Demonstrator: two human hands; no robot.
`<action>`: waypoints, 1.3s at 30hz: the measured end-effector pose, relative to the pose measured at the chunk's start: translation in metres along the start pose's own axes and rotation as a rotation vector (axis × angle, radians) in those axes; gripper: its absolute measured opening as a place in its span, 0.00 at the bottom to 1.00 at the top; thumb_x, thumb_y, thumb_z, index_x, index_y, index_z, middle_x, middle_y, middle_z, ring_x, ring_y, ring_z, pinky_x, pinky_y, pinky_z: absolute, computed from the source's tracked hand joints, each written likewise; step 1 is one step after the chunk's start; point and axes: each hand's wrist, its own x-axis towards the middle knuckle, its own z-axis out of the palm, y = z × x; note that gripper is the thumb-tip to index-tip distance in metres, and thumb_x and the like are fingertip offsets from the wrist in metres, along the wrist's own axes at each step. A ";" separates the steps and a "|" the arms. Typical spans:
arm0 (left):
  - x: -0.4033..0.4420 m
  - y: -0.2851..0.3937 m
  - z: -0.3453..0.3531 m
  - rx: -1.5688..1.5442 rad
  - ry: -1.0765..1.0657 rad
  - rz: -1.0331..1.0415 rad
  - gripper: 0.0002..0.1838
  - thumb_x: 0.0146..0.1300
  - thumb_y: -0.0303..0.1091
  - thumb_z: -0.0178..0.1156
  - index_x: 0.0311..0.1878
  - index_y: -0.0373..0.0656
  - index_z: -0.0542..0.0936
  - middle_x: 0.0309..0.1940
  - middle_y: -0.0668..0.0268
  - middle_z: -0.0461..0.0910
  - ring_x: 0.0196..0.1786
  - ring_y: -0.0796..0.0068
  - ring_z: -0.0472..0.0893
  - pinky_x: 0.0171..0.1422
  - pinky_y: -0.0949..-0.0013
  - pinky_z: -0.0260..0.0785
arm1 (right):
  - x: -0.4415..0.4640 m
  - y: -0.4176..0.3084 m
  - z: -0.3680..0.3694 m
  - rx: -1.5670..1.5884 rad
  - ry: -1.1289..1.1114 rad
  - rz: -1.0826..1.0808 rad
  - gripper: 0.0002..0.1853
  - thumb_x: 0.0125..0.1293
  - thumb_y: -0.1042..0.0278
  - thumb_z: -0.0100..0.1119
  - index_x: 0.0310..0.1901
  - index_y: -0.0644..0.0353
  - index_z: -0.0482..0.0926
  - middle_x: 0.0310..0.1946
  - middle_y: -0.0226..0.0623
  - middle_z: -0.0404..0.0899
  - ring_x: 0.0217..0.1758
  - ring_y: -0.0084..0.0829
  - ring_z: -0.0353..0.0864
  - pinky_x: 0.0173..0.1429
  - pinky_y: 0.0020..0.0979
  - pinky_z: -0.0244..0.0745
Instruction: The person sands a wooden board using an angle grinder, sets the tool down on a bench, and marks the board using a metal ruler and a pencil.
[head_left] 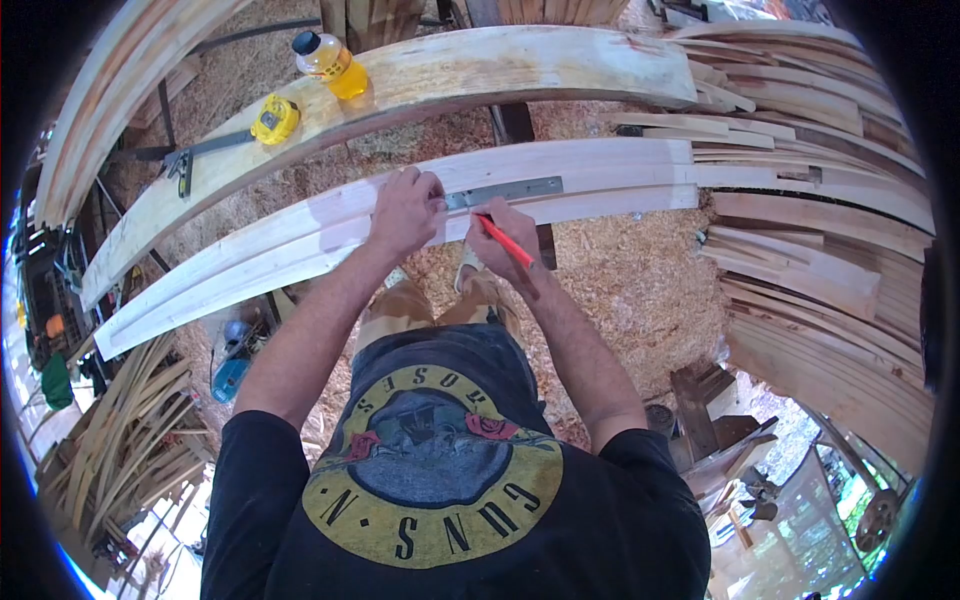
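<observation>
A pale wooden beam (620, 160) lies across in front of me, with a lengthwise step along it. On it rests a flat metal ruler (515, 189). My left hand (407, 208) is closed at the ruler's left end, fingers bent and pressing it to the wood. Just to the right, my right hand (498, 238) grips a red pencil (512, 243), whose tip is close to the ruler's lower edge and hidden by the fingers.
Behind lies a thicker curved beam (560, 65), bearing a bottle of yellow drink (338, 70), a yellow tape measure (275, 119) and a black-handled square (184, 172). Stacked boards (820, 330) fill the right side. Wood shavings (620, 300) cover the ground.
</observation>
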 end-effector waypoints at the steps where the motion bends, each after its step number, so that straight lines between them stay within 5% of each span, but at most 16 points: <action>1: 0.000 0.000 0.000 0.001 0.002 0.000 0.10 0.61 0.30 0.74 0.43 0.45 0.83 0.39 0.60 0.80 0.48 0.54 0.80 0.54 0.52 0.73 | 0.000 0.001 0.001 0.007 0.000 -0.009 0.09 0.63 0.76 0.72 0.41 0.59 0.80 0.27 0.46 0.85 0.30 0.45 0.90 0.33 0.39 0.82; 13: -0.002 -0.003 -0.002 -0.027 0.002 0.009 0.09 0.63 0.30 0.72 0.44 0.45 0.83 0.39 0.60 0.80 0.49 0.54 0.80 0.57 0.52 0.72 | -0.004 -0.007 -0.004 0.067 0.002 0.128 0.08 0.62 0.77 0.69 0.41 0.59 0.81 0.28 0.46 0.84 0.30 0.44 0.90 0.34 0.38 0.83; 22: -0.016 -0.021 -0.022 -0.024 -0.001 -0.033 0.09 0.63 0.30 0.72 0.45 0.44 0.84 0.45 0.60 0.83 0.53 0.54 0.81 0.60 0.53 0.73 | -0.003 -0.012 0.015 0.064 0.038 -0.060 0.09 0.62 0.76 0.70 0.42 0.58 0.81 0.29 0.45 0.85 0.30 0.46 0.89 0.34 0.41 0.82; 25: -0.022 -0.027 -0.030 -0.032 0.003 -0.036 0.10 0.62 0.31 0.73 0.45 0.43 0.84 0.45 0.60 0.83 0.54 0.53 0.81 0.60 0.52 0.74 | -0.007 -0.014 0.017 0.091 -0.013 0.067 0.10 0.62 0.75 0.71 0.43 0.58 0.81 0.29 0.45 0.84 0.30 0.47 0.89 0.33 0.41 0.82; 39: -0.037 -0.041 -0.036 -0.031 0.038 -0.069 0.11 0.62 0.36 0.73 0.45 0.44 0.85 0.45 0.59 0.82 0.53 0.51 0.82 0.59 0.51 0.74 | -0.003 -0.025 0.020 0.058 -0.039 -0.032 0.13 0.60 0.78 0.71 0.44 0.58 0.79 0.30 0.45 0.83 0.32 0.46 0.89 0.35 0.40 0.82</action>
